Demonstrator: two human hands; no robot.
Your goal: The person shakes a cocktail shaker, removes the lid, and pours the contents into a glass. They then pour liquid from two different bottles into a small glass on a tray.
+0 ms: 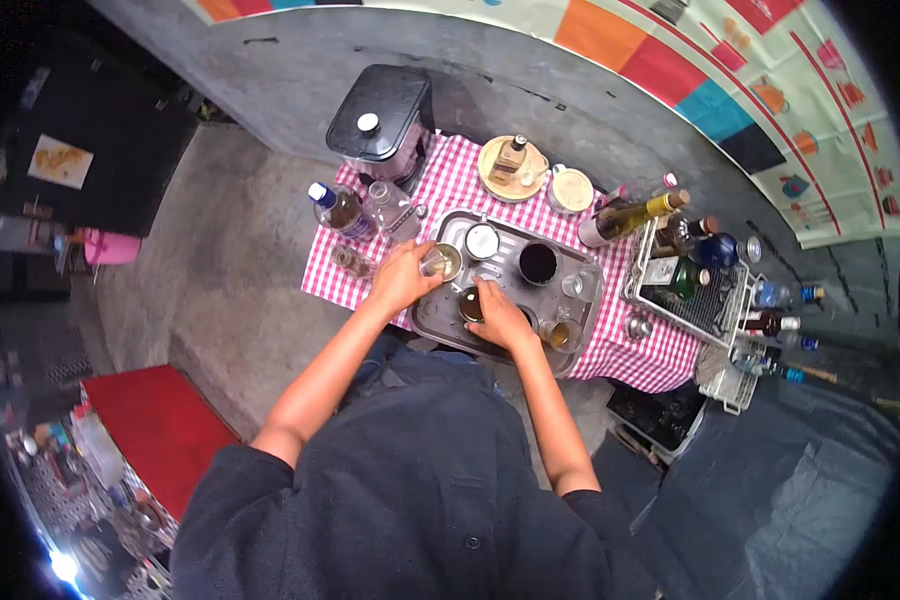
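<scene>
Both arms [328, 378] forward, left hand [402, 278] curled around a glass [448, 262], right hand [503, 317] around a dark-filled cup [471, 304]

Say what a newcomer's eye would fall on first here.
Probably the pink-checked cloth at the centre, with a tray on it. At the tray, the left hand holds a glass and the right hand a dark cup. The red panel at lower left also stands out.
</scene>
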